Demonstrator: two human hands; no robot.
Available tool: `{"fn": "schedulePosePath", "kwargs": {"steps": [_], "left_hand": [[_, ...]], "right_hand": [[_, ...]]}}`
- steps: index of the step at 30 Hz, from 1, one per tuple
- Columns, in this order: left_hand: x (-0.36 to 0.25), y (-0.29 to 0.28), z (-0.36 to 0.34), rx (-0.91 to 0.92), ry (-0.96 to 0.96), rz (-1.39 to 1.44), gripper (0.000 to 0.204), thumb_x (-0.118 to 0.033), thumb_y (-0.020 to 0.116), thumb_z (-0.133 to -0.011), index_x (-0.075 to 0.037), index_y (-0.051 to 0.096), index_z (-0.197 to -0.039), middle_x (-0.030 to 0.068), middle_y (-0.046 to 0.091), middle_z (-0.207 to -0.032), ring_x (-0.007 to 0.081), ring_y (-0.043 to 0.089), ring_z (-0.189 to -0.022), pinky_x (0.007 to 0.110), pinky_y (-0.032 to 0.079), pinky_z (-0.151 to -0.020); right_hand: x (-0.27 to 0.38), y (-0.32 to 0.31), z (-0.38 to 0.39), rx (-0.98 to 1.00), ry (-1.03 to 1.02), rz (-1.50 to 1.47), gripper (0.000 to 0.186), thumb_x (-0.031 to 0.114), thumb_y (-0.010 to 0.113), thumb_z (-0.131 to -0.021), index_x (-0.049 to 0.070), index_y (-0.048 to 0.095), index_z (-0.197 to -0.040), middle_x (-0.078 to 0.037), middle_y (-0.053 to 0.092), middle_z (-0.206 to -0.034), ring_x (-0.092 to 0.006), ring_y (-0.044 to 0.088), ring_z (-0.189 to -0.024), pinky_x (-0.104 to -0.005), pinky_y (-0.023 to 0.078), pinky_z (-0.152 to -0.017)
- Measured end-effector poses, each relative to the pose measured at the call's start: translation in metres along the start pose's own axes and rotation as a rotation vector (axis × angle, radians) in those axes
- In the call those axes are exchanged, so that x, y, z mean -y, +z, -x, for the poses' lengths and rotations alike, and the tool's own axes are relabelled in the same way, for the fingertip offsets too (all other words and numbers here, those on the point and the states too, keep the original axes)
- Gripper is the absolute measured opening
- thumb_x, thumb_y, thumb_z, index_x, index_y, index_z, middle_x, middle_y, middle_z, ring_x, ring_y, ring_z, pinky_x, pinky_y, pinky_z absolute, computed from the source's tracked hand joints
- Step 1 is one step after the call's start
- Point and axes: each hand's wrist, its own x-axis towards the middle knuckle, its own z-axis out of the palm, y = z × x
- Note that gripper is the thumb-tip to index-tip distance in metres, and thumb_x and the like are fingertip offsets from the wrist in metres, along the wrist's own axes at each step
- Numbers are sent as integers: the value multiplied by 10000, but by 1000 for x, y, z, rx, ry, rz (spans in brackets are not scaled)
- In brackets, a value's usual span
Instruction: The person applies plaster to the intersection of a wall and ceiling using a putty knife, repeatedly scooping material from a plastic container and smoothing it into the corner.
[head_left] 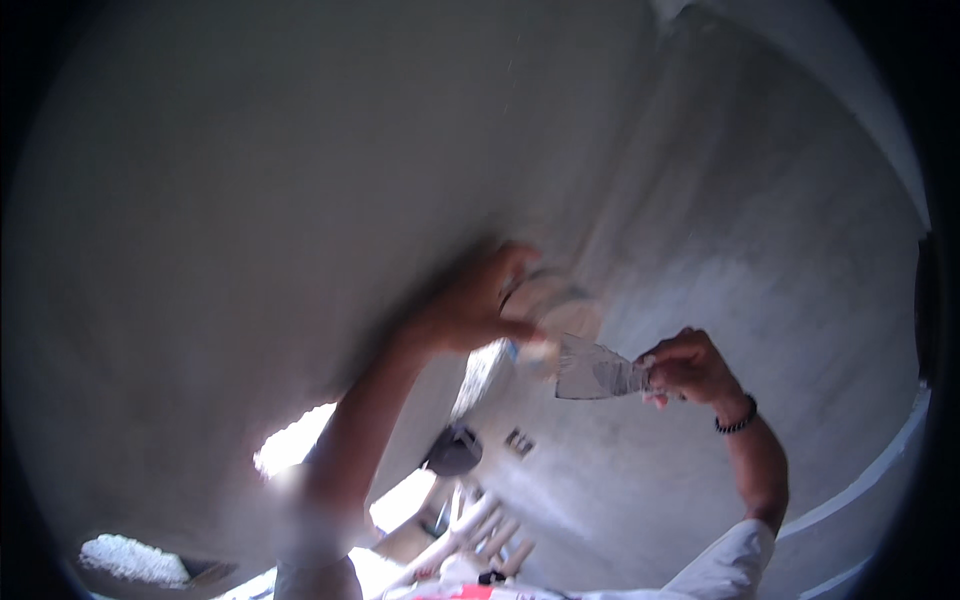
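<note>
My right hand (695, 368) pinches the narrow end of a flat, greyish putty knife (590, 372), whose wide blade points left. My left hand (455, 310) reaches up from the lower left, its thumb and fingers curved around the near side of a round, brownish, dish-like thing (565, 305). Motion smears that round thing, so its exact kind is unclear. The blade's wide end lies close to the left thumb and the dish's lower edge; whether they touch I cannot tell. A dark beaded bracelet circles my right wrist.
Smooth grey plastered wall (250, 200) fills most of the view, with a corner line to the upper right. Below are a small wall box (519, 441), a dark rounded thing (455, 450), and pale bars (490, 530). Bright openings show at lower left.
</note>
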Motion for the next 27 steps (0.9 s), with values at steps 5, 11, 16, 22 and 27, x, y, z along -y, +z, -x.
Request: {"fn": "schedulePosePath", "kwargs": {"steps": [5,11,16,22,27], "left_hand": [[-8,-4,2,52,-16,87,880,-228,845,-685,-34,356,-1390,192,485,-1243,297,500,-1172,374,402,-1019],[-5,-4,11,9,-23,102,878,-228,836,-683,-30,359,-1393,175,488,-1250,283,512,-1127,374,427,-983],[5,4,9,-35,36,90,891,-222,851,-653,-63,380,-1393,135,500,-1244,258,525,-1053,377,461,-929],[1,3,12,-44,39,89,882,-217,848,-662,-52,378,-1389,162,492,-1283,276,517,-1116,387,443,-977],[2,2,13,-39,77,119,825,-209,815,-703,3,378,-1369,200,484,-1300,317,496,-1212,395,408,-1031]], "right_hand": [[64,-39,-23,-172,-82,-198,346,-54,612,-773,4,580,-1112,-90,626,-708,-109,569,-495,-256,471,-419],[136,-110,-83,-596,-154,891,296,202,703,-838,43,601,-1066,4,564,-733,-49,497,-518,-230,414,-439],[193,-157,-131,-726,-268,1502,317,224,655,-879,40,617,-1134,-120,656,-825,-264,614,-699,-358,492,-668],[237,-180,-171,-795,-424,1824,244,193,611,-905,108,635,-1133,-124,694,-995,-347,649,-899,-426,511,-783],[263,-185,-183,-809,-374,1891,250,208,612,-905,121,646,-1137,-114,697,-1035,-337,654,-931,-429,511,-821]]}}
